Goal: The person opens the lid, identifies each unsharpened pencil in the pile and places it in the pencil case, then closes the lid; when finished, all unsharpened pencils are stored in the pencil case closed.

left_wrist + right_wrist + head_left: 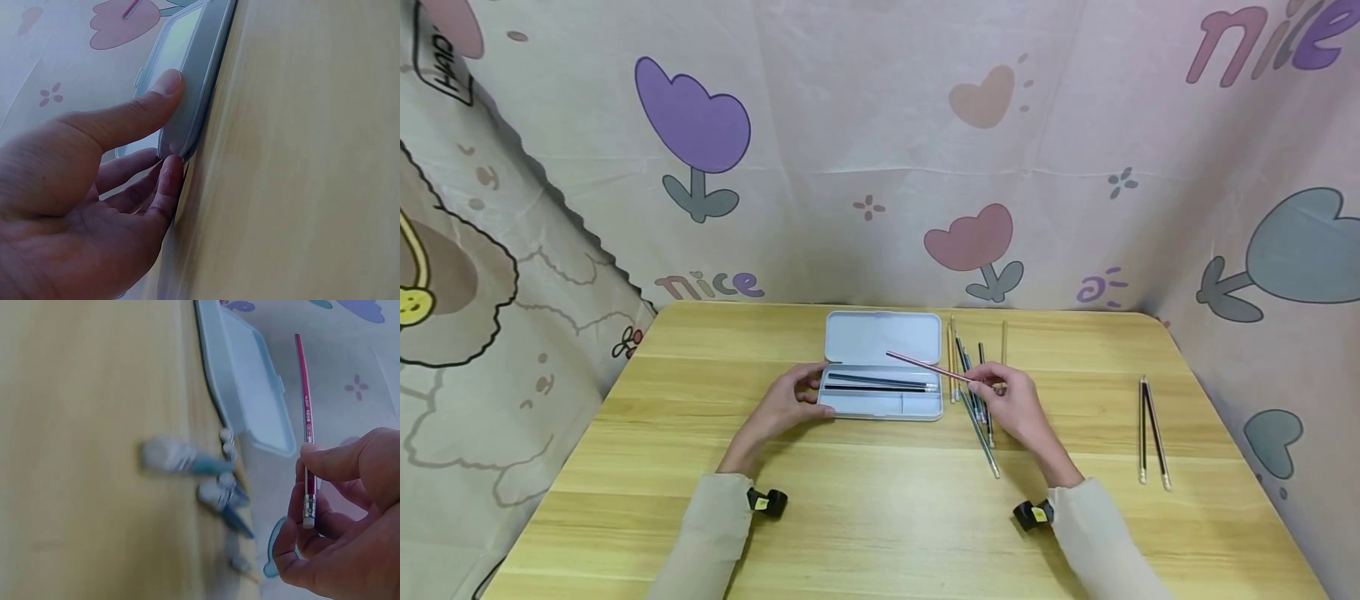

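Observation:
An open white pencil case [883,335] lies with its lid tipped back, and dark pencils [876,387] rest in its long compartment. My left hand [785,406] holds the case's left end; the left wrist view shows the thumb [165,84] on its side and fingers round the corner. Above the right part of the case, a red pencil [925,366] slants in my right hand [1013,404], pinched near its eraser end. The right wrist view shows that white eraser [309,522] below the thumb, the other end pointing away.
Right of the case lies a loose group of pencils, among them a green one [981,437] and yellow ones [952,342]. Two dark pencils [1156,433] lie farther right on the wooden table [880,517]. A printed cloth [850,125] hangs behind.

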Available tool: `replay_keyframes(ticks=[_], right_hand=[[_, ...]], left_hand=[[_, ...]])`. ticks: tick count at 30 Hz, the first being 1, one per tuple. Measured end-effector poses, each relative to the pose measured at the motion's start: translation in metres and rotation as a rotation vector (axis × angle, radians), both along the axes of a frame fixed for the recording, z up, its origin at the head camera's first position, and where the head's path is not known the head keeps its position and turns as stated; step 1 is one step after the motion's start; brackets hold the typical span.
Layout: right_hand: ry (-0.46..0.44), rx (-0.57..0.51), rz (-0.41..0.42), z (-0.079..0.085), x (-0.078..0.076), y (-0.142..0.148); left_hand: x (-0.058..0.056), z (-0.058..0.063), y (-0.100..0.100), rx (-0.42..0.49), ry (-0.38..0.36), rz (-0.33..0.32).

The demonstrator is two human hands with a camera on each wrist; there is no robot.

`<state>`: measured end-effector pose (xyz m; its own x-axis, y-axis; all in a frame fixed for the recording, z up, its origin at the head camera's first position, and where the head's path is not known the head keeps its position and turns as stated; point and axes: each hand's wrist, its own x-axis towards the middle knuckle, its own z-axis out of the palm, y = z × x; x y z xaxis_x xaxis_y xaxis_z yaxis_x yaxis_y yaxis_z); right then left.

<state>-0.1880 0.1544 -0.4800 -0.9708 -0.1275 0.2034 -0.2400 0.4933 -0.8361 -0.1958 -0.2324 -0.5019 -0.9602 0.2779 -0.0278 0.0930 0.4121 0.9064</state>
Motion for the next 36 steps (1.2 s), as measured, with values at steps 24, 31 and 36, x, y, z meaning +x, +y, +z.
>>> replay_keyframes(ticks=[24, 31, 36], right_hand=[[-0.086, 0.085, 0.094, -0.003, -0.03, -0.082], [-0.08, 0.121, 0.083, -0.007, -0.03, -0.092], [-0.09, 0.128, 0.076, -0.007, -0.03, -0.094]], left_hand=[[0.005, 0.009, 0.002, 0.016, 0.012, -0.011], [0.015, 0.033, 0.008, 0.036, 0.0, -0.022], [0.015, 0.035, 0.007, 0.043, -0.005, -0.027]])
